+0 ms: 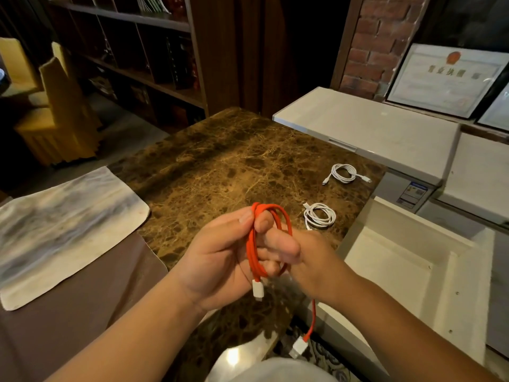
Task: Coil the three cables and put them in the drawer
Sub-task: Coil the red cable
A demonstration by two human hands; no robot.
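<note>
Left hand (pixel 220 260): grips red cable (pixel 254 244) coil
Right hand (pixel 297 252): curled round the coil
White cables (pixel 319 216): coiled on bench (pixel 220 166)

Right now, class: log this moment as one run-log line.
red cable: coiling, tail loose | both hands, left, right: gripping it | two white cables: coiled on counter | drawer: open

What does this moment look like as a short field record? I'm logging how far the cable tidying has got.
left hand: left hand grips the red cable loops
right hand: right hand holds the same coil
red cable tail: one plug end hangs loose below
white cables: far white cable and near white cable, both coiled on the marble counter
drawer: drawer open at right, no cable visible in it
</note>
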